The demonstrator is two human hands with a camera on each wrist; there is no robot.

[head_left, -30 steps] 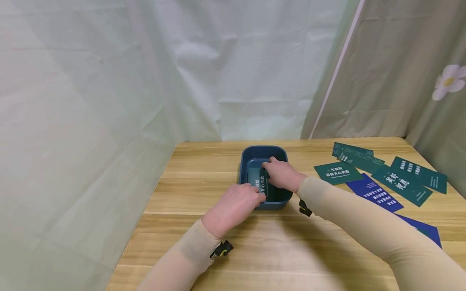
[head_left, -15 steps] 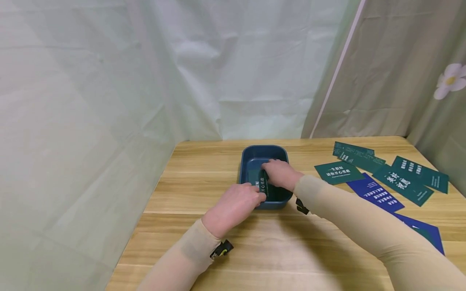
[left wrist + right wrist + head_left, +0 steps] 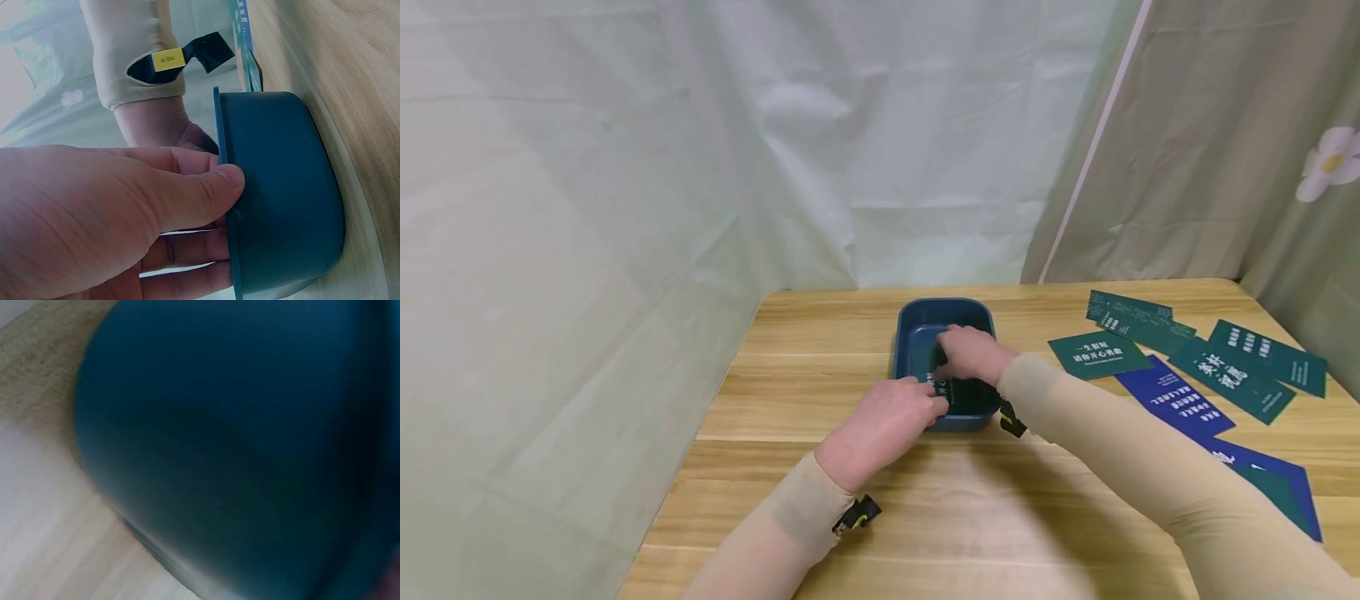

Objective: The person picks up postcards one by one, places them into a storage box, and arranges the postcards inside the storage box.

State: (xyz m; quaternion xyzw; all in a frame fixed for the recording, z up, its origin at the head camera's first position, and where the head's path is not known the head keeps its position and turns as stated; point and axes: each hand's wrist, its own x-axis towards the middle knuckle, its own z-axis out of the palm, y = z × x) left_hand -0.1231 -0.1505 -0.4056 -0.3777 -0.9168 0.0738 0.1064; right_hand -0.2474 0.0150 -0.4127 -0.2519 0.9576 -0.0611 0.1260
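A dark blue rectangular box stands on the wooden table in the head view. My left hand grips its near left rim; in the left wrist view the thumb lies on the outer wall and the other fingers go over the rim to the inside. Inside the box lies a dark green card with white lettering, partly covered by both hands. My right hand reaches over the right wall, its fingers down at the card; whether they pinch or only touch it is hidden. Mostly the box's outer wall fills the right wrist view.
To the right, several green cards and blue cards lie spread, some overlapping. Another blue card lies partly behind my right forearm. Pale curtains hang behind the table and along its left side.
My right hand has shifted slightly left, its fingers now further over the card and covering more of its lettering. The left hand and the box have stayed in place.
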